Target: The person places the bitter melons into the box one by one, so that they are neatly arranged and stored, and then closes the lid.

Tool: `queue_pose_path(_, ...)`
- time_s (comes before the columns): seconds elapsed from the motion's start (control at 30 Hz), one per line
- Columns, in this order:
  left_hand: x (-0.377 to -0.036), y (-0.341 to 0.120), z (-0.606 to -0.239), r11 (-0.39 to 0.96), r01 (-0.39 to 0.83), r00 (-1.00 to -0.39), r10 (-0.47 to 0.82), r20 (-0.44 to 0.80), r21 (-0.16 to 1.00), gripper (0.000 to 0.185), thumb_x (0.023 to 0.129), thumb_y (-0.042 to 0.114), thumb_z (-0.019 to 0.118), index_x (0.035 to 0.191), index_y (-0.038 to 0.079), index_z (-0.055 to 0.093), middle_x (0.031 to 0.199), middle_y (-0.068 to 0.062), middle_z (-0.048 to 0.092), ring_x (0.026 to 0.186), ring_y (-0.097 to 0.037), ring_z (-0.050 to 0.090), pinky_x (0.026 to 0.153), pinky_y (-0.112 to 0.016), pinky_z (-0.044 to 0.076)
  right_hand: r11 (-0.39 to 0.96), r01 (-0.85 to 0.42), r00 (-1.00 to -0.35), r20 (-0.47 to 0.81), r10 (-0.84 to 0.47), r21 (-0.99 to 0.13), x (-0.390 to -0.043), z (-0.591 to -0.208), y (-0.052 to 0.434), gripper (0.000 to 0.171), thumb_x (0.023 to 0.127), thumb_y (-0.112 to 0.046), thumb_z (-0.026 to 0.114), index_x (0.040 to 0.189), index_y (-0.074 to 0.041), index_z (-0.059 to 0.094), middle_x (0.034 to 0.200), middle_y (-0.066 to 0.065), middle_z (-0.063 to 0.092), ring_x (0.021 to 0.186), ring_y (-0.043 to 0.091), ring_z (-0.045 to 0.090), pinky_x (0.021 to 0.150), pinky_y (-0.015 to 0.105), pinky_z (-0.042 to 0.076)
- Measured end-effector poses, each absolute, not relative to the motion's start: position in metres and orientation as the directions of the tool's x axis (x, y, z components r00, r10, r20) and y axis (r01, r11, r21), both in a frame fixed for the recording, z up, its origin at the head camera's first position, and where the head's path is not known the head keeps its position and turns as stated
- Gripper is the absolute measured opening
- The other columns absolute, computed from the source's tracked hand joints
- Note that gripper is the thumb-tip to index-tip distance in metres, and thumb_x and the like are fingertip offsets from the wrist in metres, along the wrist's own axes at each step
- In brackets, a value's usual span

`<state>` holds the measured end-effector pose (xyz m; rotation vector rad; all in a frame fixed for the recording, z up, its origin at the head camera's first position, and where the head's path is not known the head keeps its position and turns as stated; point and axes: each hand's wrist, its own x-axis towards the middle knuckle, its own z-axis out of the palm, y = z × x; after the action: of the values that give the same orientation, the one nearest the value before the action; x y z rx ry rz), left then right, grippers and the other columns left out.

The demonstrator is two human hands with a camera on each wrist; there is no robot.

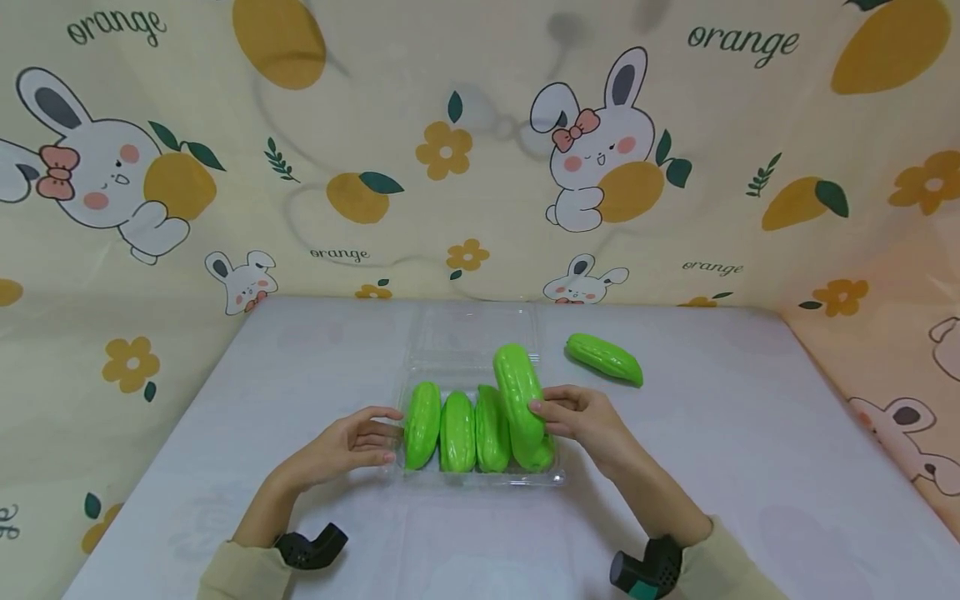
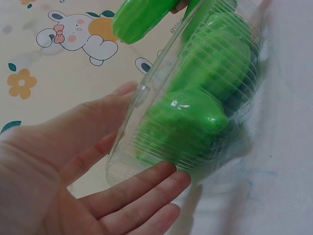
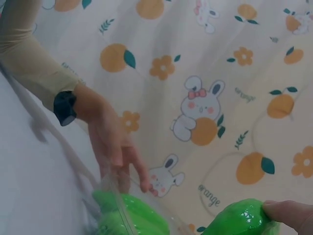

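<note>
Head view shows a clear plastic clamshell tray (image 1: 557,477) lying near the middle of a pale table (image 1: 750,467), its lid folded back flat behind it. Three bright green toy gourds (image 1: 456,431) lie side by side in the tray, lengthwise toward the wall. The right hand (image 1: 581,417) pinches a fourth green gourd (image 1: 519,400) between thumb and fingertips, holding it tilted over the tray's right side with its lower end down in the tray beside the other three and its upper end raised above the rim. The left hand (image 1: 352,446) sits at the tray's left edge with its fingers straight and relaxed, fingertips touching the tray's side wall; in the left wrist view the fingers (image 2: 146,188) lie flat against the ribbed clear wall (image 2: 146,127), with the green shapes (image 2: 195,117) showing through it. In the right wrist view only a fingertip (image 3: 288,211) shows, pressed on the end of the held gourd (image 3: 242,220), while the left hand (image 3: 115,142) reaches toward the tray with fingers extended. A fifth gourd (image 1: 604,358) lies loose on the table, apart from the tray to its back right. A cloth backdrop (image 1: 450,167) printed with rabbits and oranges rises behind the table
</note>
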<state>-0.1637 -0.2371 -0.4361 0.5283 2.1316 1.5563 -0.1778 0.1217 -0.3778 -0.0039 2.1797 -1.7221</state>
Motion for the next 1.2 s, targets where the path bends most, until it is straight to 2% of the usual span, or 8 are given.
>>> queue_pose_path(0.13, -0.164, -0.237, -0.436, 0.301, 0.047, -0.829, 0.543, -0.131, 0.952, 0.063, 0.09, 0.022, 0.068, 0.141, -0.001, 0.037, 0.138, -0.033, 0.049, 0.127, -0.047, 0.051, 0.091, -0.022, 0.054, 0.234, 0.218, -0.935, -0.271, -0.227, -0.947, -0.178, -0.378, 0.116, 0.054, 0.09, -0.024, 0.067, 0.13, 0.009, 0.05, 0.108, 0.009, 0.065, 0.089, 0.004, 0.065, 0.088, 0.024, 0.057)
queue_pose_path(0.37, -0.164, -0.237, -0.436, 0.307, 0.047, -0.83, 0.541, -0.134, 0.95, 0.063, 0.091, 0.022, 0.067, 0.141, 0.0, 0.037, 0.139, -0.032, 0.049, 0.127, -0.046, 0.051, 0.093, -0.022, 0.054, 0.261, 0.205, -0.927, -0.273, -0.257, -0.943, -0.176, -0.378, 0.103, 0.054, 0.088, -0.025, 0.068, 0.129, 0.006, 0.05, 0.12, 0.017, 0.062, 0.096, 0.01, 0.063, 0.092, 0.029, 0.055)
queue_pose_path(0.57, -0.164, -0.237, -0.436, 0.307, 0.045, -0.83, 0.541, -0.135, 0.951, 0.063, 0.09, 0.022, 0.068, 0.141, 0.0, 0.037, 0.139, -0.033, 0.048, 0.127, -0.046, 0.051, 0.093, -0.022, 0.054, 0.274, 0.198, -0.927, -0.271, -0.26, -0.941, -0.172, -0.38, 0.091, 0.051, 0.085, -0.023, 0.07, 0.124, 0.005, 0.053, 0.116, 0.016, 0.063, 0.1, 0.015, 0.062, 0.087, 0.025, 0.051)
queue_pose_path(0.73, -0.164, -0.237, -0.435, 0.31, 0.046, -0.832, 0.539, -0.135, 0.95, 0.063, 0.09, 0.022, 0.068, 0.141, 0.0, 0.037, 0.139, -0.033, 0.049, 0.127, -0.046, 0.051, 0.093, -0.022, 0.054, 0.269, 0.197, -0.931, -0.266, -0.25, -0.943, -0.171, -0.381, 0.083, 0.049, 0.085, -0.022, 0.071, 0.123, 0.005, 0.054, 0.117, 0.016, 0.062, 0.103, 0.018, 0.062, 0.089, 0.03, 0.055)
queue_pose_path(1.2, -0.164, -0.237, -0.435, 0.322, 0.051, -0.835, 0.533, -0.136, 0.945, 0.063, 0.09, 0.022, 0.068, 0.141, -0.001, 0.038, 0.138, -0.032, 0.05, 0.126, -0.045, 0.052, 0.095, -0.022, 0.053, 0.183, 0.212, -0.918, -0.26, -0.298, -0.96, -0.176, -0.384, 0.067, 0.05, 0.087, -0.019, 0.07, 0.124, 0.01, 0.052, 0.115, 0.021, 0.063, 0.083, 0.01, 0.067, 0.084, 0.032, 0.059)
